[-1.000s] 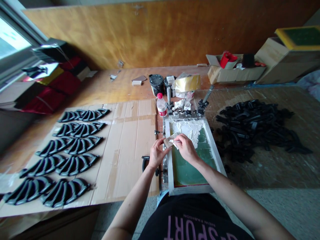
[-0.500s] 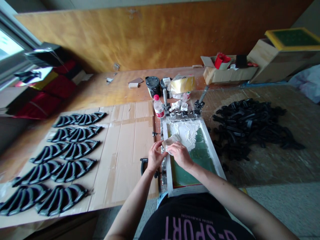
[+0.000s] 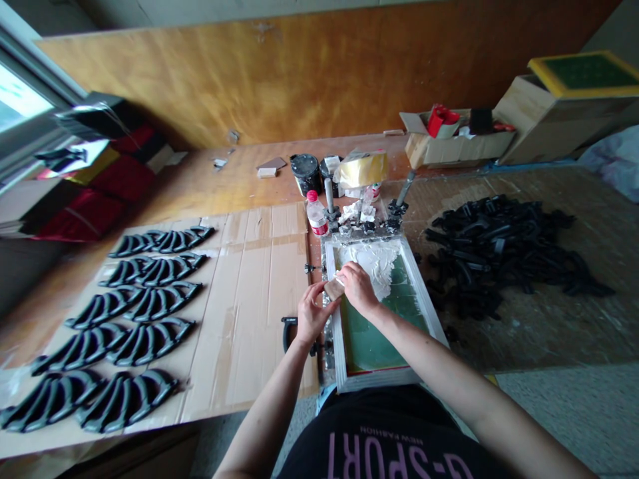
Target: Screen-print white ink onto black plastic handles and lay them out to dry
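Left hand (image 3: 313, 313): fingers and thumb closed on the left end of a small, flat, brown rectangular block (image 3: 334, 288), gripping it firmly. Right hand (image 3: 358, 288): fingers curled and pinched at the block's upper right edge, on a small whitish scrap (image 3: 340, 277) — cloth or paper, cannot tell which, as the fingers cover most of it. Position of block: between the two hands, over the left side of a rectangular silver-grey metal frame (image 3: 379, 379) with stretched green mesh (image 3: 382, 346). Thick white paste (image 3: 383, 261) lies unevenly over the far part of the mesh; the near part shows green. Behind the frame stand two upright grey metal rods (image 3: 329, 195), with a clear plastic bottle with a red cap (image 3: 316, 214) just beside the left one and a round black tub with a pale-smeared lid (image 3: 305, 174) farther back. To the left, a broad tan cardboard sheet (image 3: 259, 279) carries curved black handle-like pieces (image 3: 150, 340), set close together in five rows; one single curved black piece (image 3: 286, 336) lies apart, near the sheet's right edge and the left forearm. To the right — well apart from the hands — similar black parts form a loose, jumbled heap (image 3: 492, 246) on a worn brown board (image 3: 539, 339).
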{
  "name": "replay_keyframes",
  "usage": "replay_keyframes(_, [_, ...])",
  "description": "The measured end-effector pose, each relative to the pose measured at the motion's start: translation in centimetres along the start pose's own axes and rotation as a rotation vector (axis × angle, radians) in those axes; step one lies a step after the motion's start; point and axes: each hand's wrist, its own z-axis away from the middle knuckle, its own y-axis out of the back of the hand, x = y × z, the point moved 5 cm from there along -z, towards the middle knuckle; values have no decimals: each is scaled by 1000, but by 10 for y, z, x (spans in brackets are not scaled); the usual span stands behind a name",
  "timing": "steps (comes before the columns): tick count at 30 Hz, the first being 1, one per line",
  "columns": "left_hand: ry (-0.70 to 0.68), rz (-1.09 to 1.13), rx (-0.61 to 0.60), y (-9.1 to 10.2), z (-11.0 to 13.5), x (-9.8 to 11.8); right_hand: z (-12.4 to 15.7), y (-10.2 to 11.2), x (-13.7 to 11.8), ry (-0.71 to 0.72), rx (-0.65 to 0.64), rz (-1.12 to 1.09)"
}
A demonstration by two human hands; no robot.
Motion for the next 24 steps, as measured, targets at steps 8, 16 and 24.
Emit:
replay_keyframes(8, [-8, -8, 32, -2, 1, -2, -6, 2, 1, -101, 28, 6])
replay_keyframes(16, [-11, -9, 54, -3, 2, 0, -13, 2, 9, -154, 55, 20])
replay_keyframes(24, [-10, -6, 50, -4, 4, -2, -18, 5, 15, -173, 59, 35])
